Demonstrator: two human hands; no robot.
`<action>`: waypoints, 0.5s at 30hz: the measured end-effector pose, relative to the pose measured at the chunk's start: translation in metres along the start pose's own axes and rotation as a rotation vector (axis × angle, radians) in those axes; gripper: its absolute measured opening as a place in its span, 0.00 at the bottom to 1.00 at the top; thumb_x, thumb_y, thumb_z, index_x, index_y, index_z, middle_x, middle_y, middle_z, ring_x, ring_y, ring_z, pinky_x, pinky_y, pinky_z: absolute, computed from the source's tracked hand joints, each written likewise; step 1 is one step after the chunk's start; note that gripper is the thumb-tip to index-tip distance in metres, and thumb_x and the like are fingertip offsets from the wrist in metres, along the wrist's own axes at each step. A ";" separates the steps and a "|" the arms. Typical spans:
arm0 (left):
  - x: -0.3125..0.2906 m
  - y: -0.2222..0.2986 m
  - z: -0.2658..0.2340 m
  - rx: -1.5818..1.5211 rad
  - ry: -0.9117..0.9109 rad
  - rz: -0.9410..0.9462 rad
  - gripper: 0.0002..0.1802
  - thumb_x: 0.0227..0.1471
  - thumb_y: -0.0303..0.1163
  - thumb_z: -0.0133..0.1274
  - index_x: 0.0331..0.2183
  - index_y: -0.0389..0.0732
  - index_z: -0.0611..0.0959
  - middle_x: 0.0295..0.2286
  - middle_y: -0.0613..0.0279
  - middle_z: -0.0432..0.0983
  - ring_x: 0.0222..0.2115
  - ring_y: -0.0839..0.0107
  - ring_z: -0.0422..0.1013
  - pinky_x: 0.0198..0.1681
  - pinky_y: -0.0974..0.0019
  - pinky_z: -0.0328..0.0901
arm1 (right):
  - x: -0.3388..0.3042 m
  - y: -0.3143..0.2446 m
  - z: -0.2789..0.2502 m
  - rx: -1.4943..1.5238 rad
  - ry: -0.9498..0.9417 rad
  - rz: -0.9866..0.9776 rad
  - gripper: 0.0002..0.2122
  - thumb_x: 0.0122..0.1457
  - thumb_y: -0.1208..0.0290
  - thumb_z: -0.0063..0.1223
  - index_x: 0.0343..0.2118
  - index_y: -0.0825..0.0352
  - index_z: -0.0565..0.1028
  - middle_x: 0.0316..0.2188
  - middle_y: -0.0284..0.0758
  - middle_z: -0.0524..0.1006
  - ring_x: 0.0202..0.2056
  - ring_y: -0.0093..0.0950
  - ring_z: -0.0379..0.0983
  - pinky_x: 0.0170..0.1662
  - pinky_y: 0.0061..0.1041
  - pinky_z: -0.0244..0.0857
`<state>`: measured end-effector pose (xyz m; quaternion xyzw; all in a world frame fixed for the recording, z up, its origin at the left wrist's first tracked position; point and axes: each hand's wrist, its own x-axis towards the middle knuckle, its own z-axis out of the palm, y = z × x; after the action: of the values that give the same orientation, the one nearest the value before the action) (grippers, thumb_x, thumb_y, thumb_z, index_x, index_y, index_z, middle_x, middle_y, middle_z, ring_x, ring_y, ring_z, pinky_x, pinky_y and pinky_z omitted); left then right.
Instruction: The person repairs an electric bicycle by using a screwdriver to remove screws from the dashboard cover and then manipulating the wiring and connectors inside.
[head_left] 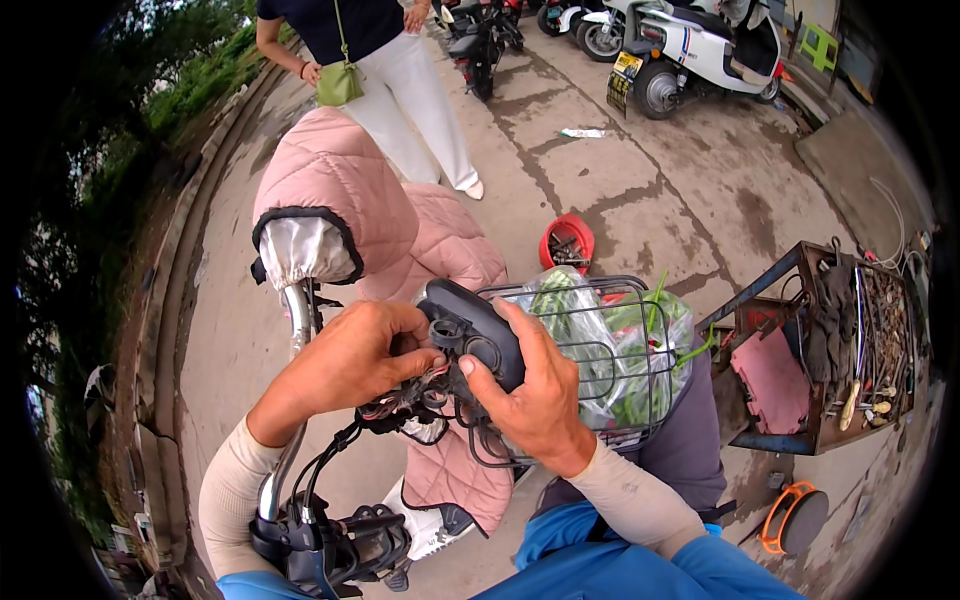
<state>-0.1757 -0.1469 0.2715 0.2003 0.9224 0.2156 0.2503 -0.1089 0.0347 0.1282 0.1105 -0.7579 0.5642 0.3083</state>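
Observation:
A black rounded scooter dashboard housing (468, 312) is tipped up over the handlebar, its underside with round fittings turned toward me. My right hand (540, 395) grips its right side, thumb on the underside and fingers over the far edge. My left hand (355, 350) is closed at the housing's left side, thumb and fingertips pressed together by a bundle of thin wires (395, 402). Whether a single wire is pinched there is hidden. A chrome handlebar (297, 325) runs beside my left wrist, with a black grip and control cluster (325, 545) at its near end.
Pink quilted covers (335, 180) hang over the handlebar's far end. A wire basket (600, 390) holds bagged green vegetables. Beyond stands a person (400, 90) in white trousers. A red bowl (566, 243), tool cart (815, 435), orange-rimmed round object (795, 518) and parked scooters (690, 50) surround the spot.

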 end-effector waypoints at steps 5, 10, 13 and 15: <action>-0.001 -0.003 0.000 0.080 0.024 0.158 0.14 0.51 0.32 0.63 0.26 0.31 0.79 0.21 0.49 0.72 0.23 0.57 0.71 0.29 0.54 0.65 | -0.002 -0.001 0.003 0.011 -0.008 0.021 0.29 0.58 0.69 0.69 0.59 0.76 0.69 0.49 0.52 0.79 0.43 0.48 0.82 0.42 0.39 0.78; -0.001 -0.014 0.004 0.040 0.046 0.286 0.12 0.52 0.31 0.59 0.29 0.31 0.76 0.23 0.49 0.72 0.24 0.56 0.70 0.30 0.55 0.65 | 0.005 0.003 -0.006 0.030 -0.039 0.153 0.27 0.60 0.68 0.67 0.59 0.76 0.70 0.47 0.53 0.80 0.43 0.49 0.82 0.43 0.40 0.77; -0.002 -0.014 0.005 -0.057 0.103 0.116 0.12 0.53 0.30 0.58 0.32 0.32 0.74 0.24 0.52 0.72 0.24 0.63 0.70 0.30 0.59 0.66 | 0.004 0.003 -0.014 0.022 -0.087 0.179 0.27 0.60 0.67 0.67 0.58 0.76 0.71 0.48 0.54 0.80 0.43 0.49 0.82 0.44 0.40 0.77; 0.000 -0.009 0.000 -0.164 0.100 -0.009 0.05 0.62 0.22 0.51 0.34 0.34 0.71 0.35 0.57 0.81 0.33 0.75 0.75 0.38 0.69 0.72 | 0.003 0.003 -0.019 0.013 -0.125 0.195 0.27 0.60 0.66 0.67 0.58 0.77 0.71 0.48 0.54 0.80 0.43 0.49 0.82 0.44 0.40 0.77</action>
<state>-0.1780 -0.1549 0.2673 0.1638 0.9140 0.2989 0.2202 -0.1062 0.0540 0.1310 0.0733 -0.7792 0.5884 0.2032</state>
